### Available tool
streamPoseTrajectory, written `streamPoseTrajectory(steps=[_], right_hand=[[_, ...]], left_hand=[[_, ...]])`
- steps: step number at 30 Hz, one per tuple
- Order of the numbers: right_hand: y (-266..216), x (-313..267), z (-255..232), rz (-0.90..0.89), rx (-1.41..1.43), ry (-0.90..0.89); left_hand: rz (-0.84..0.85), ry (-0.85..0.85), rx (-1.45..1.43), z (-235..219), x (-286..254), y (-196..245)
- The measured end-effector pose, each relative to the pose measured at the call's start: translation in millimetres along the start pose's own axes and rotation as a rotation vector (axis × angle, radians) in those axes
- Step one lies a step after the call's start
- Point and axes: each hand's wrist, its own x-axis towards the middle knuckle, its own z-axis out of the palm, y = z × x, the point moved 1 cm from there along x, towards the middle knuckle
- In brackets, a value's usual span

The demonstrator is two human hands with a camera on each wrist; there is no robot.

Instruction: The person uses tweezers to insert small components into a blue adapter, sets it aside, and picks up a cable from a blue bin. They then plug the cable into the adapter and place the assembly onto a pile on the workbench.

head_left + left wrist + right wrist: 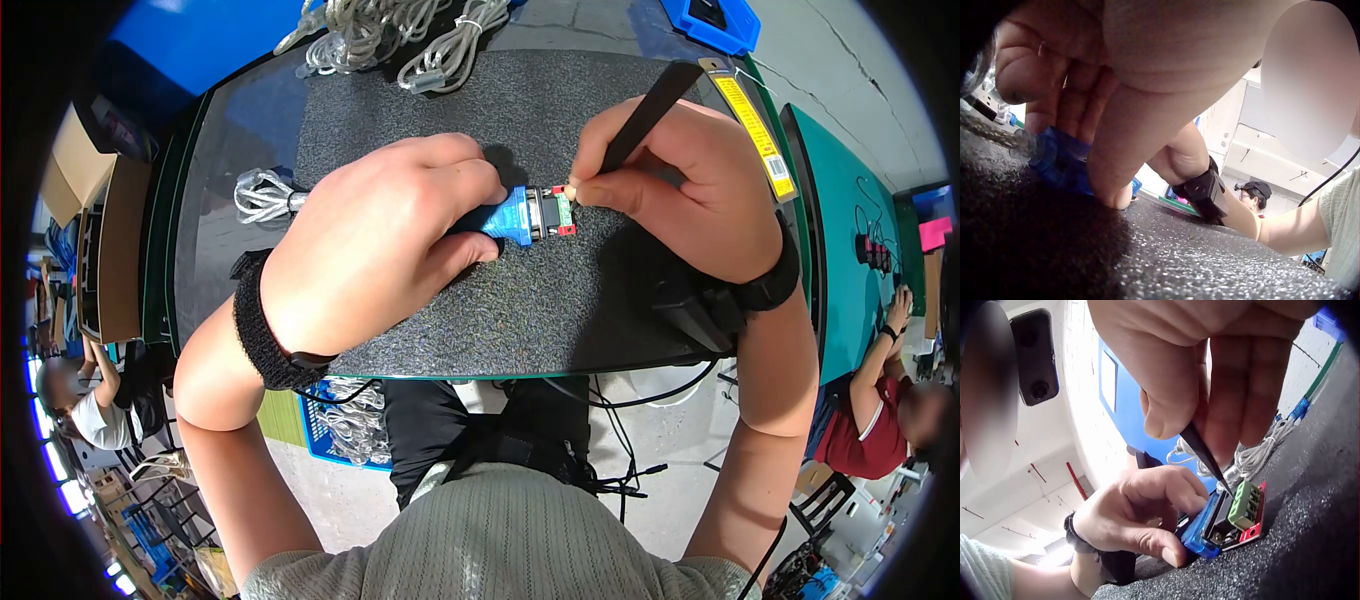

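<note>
My left hand (385, 225) grips a blue plug (516, 217) low over the dark mat, with thumb and fingers on its two sides. In the left wrist view a clear-jacketed cable (999, 134) runs out of the plug's back. At the plug's front sits a small red board (1252, 534) carrying a green terminal block (1245, 503). My right hand (690, 185) pinches slim black tweezers (650, 115) above the board. In the right wrist view their pointed tip is right at the gap between the plug and the green block.
Bundled clear cables (455, 50) lie at the mat's far edge, and another coil (265, 197) is on the left. A yellow packaging strip (760, 135) lies along the right edge. Beneath the table stands a blue basket (318, 425) of cables. Two people work at the sides.
</note>
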Motion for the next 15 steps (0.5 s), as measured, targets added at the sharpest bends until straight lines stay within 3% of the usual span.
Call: streamPoseTrajectory(steps=[15], right_hand=[[1.0, 0.7, 0.6, -0.049, -0.066, -0.002]], left_hand=[[-0.014, -0.009, 0.005, 1.3, 0.0, 0.0]])
